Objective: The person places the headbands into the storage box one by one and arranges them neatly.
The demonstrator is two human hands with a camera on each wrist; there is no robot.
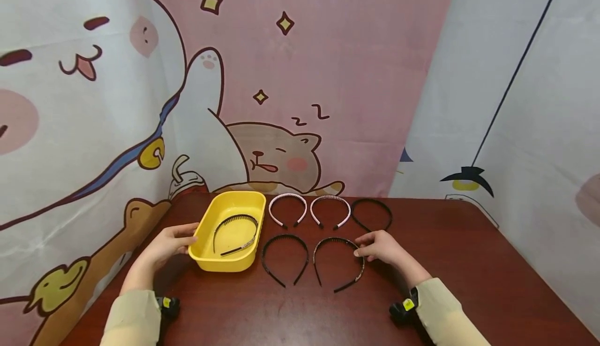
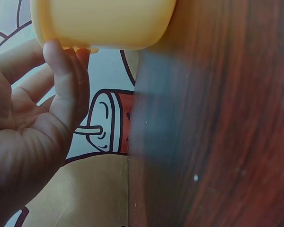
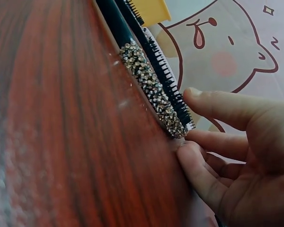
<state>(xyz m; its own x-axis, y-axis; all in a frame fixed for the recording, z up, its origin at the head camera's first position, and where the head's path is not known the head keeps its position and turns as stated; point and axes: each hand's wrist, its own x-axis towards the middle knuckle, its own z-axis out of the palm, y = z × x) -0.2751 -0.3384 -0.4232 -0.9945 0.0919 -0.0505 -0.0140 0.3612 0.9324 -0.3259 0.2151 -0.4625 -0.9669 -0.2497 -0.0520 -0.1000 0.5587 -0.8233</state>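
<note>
My left hand [image 1: 170,246] pinches the left rim of a shallow yellow tray [image 1: 199,259], its fingertips against the tray wall [image 2: 104,28] in the left wrist view. Inside the tray lies a black toothed headband [image 1: 236,217] with a sparkly end. To the right, my right hand [image 1: 382,247] has its thumb and fingers around the right side of a rhinestone headband [image 1: 338,239], which lies on the table. In the right wrist view the glittering stones [image 3: 151,87] end at the fingers [image 3: 193,153]. Left of it is another black headband [image 1: 284,236].
Behind these, two pink-and-black headbands [image 1: 288,196] [image 1: 330,198] and a plain black headband [image 1: 372,200] lie in a row. Everything stands on a dark red wooden table [image 1: 469,268]. A cartoon-printed cloth [image 1: 365,75] hangs along the table's back and sides.
</note>
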